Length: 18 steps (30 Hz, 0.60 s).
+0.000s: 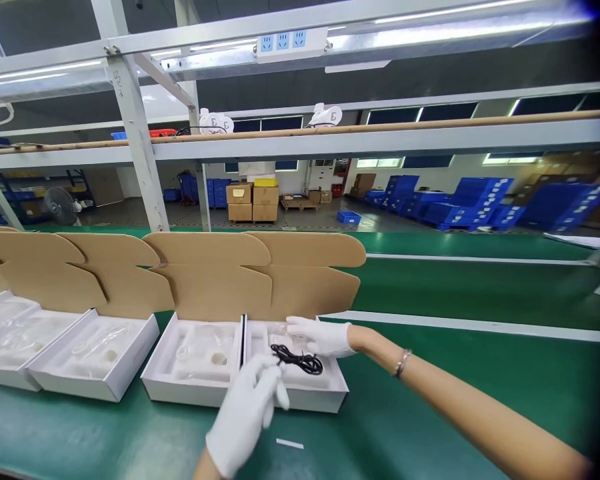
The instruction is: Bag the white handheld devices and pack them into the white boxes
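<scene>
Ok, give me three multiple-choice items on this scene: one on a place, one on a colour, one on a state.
1. Where does the black cable lie?
A. In the rightmost open box
B. On the overhead shelf
C. On the floor

2. What colour is the belt under the boxes?
A. Red
B. Green
C. Yellow

3. How do the box lids stand?
A. Taped shut
C. Torn off
B. Open, flaps upright

Answers:
1 A: the cable rests in that box's white tray, with the left hand at its end and the right hand in the tray behind it.
2 B: the surface is green.
3 B: brown flaps stand up behind each tray.
</scene>
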Motion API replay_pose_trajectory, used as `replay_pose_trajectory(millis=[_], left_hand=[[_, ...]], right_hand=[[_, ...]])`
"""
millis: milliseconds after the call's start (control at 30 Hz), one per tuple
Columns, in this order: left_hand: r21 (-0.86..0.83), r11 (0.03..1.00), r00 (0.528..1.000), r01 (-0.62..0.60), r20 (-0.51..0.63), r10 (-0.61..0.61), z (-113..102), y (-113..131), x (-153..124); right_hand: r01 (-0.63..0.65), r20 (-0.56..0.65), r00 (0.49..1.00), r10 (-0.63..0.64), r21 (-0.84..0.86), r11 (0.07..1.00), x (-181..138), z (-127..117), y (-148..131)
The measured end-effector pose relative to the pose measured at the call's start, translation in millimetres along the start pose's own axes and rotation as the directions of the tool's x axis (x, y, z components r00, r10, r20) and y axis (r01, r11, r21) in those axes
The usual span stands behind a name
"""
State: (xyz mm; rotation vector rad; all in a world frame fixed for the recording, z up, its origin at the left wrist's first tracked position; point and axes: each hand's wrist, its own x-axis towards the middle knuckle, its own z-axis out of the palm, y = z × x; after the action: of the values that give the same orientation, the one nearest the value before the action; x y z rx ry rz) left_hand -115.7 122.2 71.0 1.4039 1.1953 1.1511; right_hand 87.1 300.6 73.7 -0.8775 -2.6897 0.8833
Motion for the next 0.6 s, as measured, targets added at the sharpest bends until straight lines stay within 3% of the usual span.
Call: replay_pose_trajectory(millis=[67, 133, 233, 300, 400, 467, 600], left_hand=[[0.332, 0.928, 0.981, -0.167, -0.041, 0.191, -8.3, 17.9, 29.4], [0.547, 0.799, 0.948, -0.250, -0.029, 0.316, -10.7, 28.7, 65.7], [0.732, 0.625, 0.928, -0.271, 0.025, 0.372, -1.8, 27.2, 117.3], [0.808, 0.512, 0.936, -0.291, 0.128, 0.329, 9.1, 14.9, 139.4], [0.864, 0.367, 0.937, -0.346, 0.296, 0.186, 25.9, -9.3, 150.3], [0.887, 0.285, 0.932, -0.364, 0.345, 0.114, 35.6, -18.7, 146.7], [0.897, 0.164, 0.912, -0.410, 0.399, 0.094, 38.7, -3.3, 113.4]], right_hand=[[-0.022, -0.066, 0.997, 0.031, 0.123, 0.992, -13.7, -8.4, -5.9], [-0.022, -0.150, 0.987, 0.059, 0.234, 0.972, -16.7, -9.3, -15.2], [-0.040, -0.298, 0.943, 0.151, 0.346, 0.937, -6.2, 9.2, -28.7], [-0.073, -0.374, 0.901, 0.222, 0.372, 0.925, -1.9, 27.7, -34.3], [-0.136, -0.435, 0.861, 0.263, 0.301, 0.944, -15.7, 49.7, -40.2], [-0.214, -0.475, 0.839, 0.266, 0.161, 0.964, -33.4, 61.7, -46.1], [-0.404, -0.492, 0.835, 0.245, -0.249, 0.880, -51.4, 92.3, -58.4]])
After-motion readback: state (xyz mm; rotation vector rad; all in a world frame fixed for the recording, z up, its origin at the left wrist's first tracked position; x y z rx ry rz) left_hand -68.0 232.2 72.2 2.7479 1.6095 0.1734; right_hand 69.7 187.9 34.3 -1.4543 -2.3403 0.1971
